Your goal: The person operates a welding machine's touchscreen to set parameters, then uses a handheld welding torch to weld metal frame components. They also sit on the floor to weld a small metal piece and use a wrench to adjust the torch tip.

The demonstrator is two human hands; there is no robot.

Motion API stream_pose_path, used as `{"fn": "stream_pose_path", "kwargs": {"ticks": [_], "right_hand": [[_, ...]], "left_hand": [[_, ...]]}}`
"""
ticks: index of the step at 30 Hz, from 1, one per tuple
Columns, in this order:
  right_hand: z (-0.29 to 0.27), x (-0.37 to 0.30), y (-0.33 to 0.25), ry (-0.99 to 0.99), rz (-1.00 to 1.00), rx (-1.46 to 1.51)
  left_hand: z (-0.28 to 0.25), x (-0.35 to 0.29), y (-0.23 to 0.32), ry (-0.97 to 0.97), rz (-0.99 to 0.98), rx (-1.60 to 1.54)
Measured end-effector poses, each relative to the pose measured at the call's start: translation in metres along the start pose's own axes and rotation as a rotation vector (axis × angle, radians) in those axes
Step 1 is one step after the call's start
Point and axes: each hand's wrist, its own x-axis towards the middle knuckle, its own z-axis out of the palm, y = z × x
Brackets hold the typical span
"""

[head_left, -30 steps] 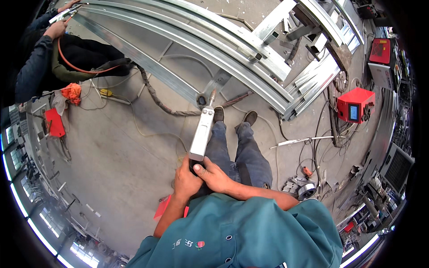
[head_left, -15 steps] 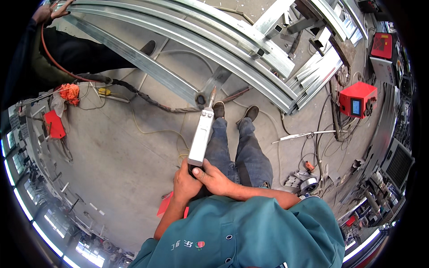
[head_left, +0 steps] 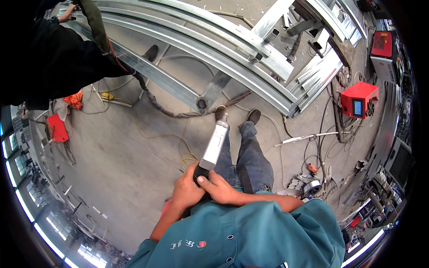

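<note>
My left hand (head_left: 187, 190) and right hand (head_left: 220, 189) are both wrapped around the black handle (head_left: 201, 175) of one silver tool (head_left: 213, 146), held in front of my waist, its long axis running away from me and leaning slightly right, its tip pointing toward my left shoe (head_left: 221, 110), one of two on the floor (head_left: 125, 169). Beyond, one red box (head_left: 359, 99) stands past the right end of several overlapping metal bars (head_left: 154, 73), with one co-worker's hand (head_left: 68, 14) at their left end.
</note>
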Motion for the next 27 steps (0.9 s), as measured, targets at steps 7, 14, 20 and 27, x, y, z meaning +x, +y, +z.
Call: {"fn": "stream_pose_path", "kwargs": {"ticks": [7,14,20,27], "right_hand": [[0.012,0.005,-0.017,0.099,-0.083,-0.034],[0.006,0.009,-0.031,0.012,-0.042,0.051],[0.011,0.001,-0.017,0.057,-0.144,0.049],[0.013,0.004,-0.018,0.117,-0.218,0.023]], "left_hand": [[-0.012,0.005,0.01,0.029,-0.076,0.034],[-0.019,0.007,0.017,0.09,-0.022,0.197],[-0.039,0.008,0.031,-0.078,0.062,0.224],[-0.037,0.008,0.028,-0.026,0.035,0.179]]}}
